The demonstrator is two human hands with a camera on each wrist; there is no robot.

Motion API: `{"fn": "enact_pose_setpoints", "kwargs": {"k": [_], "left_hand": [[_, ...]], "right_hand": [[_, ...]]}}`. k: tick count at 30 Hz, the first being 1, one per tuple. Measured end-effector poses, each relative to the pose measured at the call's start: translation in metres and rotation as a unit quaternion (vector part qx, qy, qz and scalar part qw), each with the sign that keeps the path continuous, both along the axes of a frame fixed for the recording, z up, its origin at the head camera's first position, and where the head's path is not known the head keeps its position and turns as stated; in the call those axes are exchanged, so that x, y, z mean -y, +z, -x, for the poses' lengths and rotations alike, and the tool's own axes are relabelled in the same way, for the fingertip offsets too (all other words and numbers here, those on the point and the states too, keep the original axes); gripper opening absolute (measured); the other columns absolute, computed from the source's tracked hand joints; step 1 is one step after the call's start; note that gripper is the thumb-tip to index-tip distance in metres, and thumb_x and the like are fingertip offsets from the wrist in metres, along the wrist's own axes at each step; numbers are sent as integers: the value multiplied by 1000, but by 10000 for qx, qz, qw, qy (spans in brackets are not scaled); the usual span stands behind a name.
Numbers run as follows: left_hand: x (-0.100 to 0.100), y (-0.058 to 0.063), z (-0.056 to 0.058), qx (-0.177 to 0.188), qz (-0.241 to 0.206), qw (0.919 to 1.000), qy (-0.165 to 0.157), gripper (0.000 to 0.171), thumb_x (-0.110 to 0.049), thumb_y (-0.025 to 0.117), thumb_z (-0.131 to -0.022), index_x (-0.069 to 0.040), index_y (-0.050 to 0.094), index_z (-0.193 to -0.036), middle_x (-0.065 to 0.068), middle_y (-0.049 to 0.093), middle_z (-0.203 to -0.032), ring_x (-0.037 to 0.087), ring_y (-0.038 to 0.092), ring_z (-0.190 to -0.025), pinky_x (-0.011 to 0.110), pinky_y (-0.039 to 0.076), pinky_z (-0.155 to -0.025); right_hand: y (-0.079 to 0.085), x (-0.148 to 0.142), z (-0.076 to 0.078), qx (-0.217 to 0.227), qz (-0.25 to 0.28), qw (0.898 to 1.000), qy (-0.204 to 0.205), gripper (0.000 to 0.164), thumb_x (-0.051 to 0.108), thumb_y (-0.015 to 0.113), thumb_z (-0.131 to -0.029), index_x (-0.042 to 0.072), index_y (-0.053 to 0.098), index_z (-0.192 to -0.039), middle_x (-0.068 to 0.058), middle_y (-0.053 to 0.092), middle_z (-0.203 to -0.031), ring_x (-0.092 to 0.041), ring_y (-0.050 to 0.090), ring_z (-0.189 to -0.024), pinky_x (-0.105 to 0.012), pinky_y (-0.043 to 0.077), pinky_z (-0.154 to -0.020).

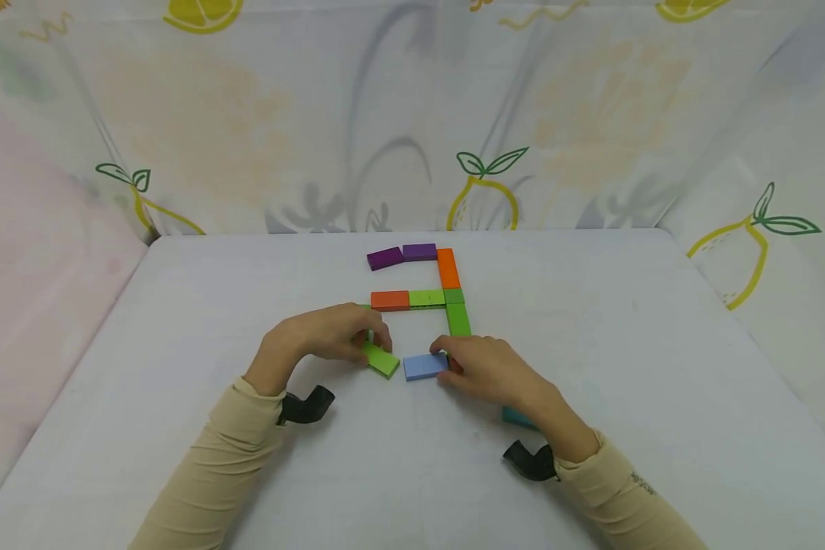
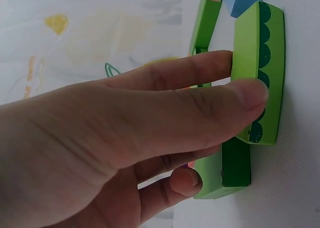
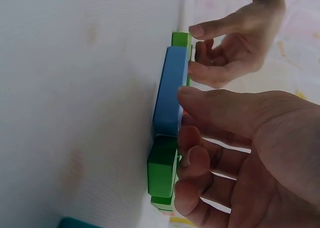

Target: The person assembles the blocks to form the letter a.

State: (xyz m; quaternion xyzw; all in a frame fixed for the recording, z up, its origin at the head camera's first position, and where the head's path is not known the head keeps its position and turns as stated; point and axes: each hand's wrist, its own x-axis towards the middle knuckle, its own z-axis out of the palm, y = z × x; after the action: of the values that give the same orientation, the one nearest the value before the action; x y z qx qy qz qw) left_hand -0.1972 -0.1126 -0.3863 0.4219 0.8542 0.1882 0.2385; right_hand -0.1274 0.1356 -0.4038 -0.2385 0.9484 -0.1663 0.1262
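Observation:
My left hand (image 1: 340,332) pinches a light green block (image 1: 385,361) between thumb and fingers; the block lies tilted on the table. In the left wrist view the thumb presses the scalloped dark-green edge of this block (image 2: 247,53). To its right, my right hand (image 1: 491,367) holds a blue block (image 1: 422,367) by its right end, thumb on the near side and a finger behind. A green block (image 3: 162,168) stands at the blue block's end in the right wrist view. Another green block (image 2: 235,168) sits under the left hand, mostly hidden from the head view.
Beyond the hands, a row joins a red-orange block (image 1: 389,300) and a light green block (image 1: 427,299). A green block (image 1: 457,319) and an orange block (image 1: 448,268) form the right side. Two purple blocks (image 1: 420,252) lie farthest back. A teal block (image 1: 518,417) is partly behind the right wrist.

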Motion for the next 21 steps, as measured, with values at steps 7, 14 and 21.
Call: {"fn": "enact_pose_setpoints", "kwargs": {"k": [7, 14, 21], "left_hand": [[-2, -2, 0, -159, -45, 9998, -57, 28, -3, 70, -80, -15, 69, -106, -3, 63, -100, 15, 55, -86, 28, 46, -82], [-3, -2, -1, -143, 7, 9999, -29, 28, -3, 70, -80, -15, 69, -106, -3, 63, -100, 14, 55, -86, 30, 47, -82], [-3, 0, -2, -165, -25, 9999, -42, 30, -4, 70, -81, -14, 67, -109, -1, 64, -105, 15, 57, -88, 32, 48, -84]], "right_hand": [[-1, -1, -1, -60, 48, 10000, 48, 31, 23, 66, -88, 15, 60, -117, 7, 46, -64, -6, 43, -57, -19, 33, -52], [-1, 0, -1, -62, 87, 9999, 47, 30, 25, 65, -89, 15, 60, -117, 7, 46, -64, -6, 42, -56, -19, 32, -51], [-3, 0, 0, -84, 70, 9999, 39, 30, 25, 65, -89, 15, 60, -116, 7, 47, -64, -7, 43, -57, -19, 33, -52]]}}
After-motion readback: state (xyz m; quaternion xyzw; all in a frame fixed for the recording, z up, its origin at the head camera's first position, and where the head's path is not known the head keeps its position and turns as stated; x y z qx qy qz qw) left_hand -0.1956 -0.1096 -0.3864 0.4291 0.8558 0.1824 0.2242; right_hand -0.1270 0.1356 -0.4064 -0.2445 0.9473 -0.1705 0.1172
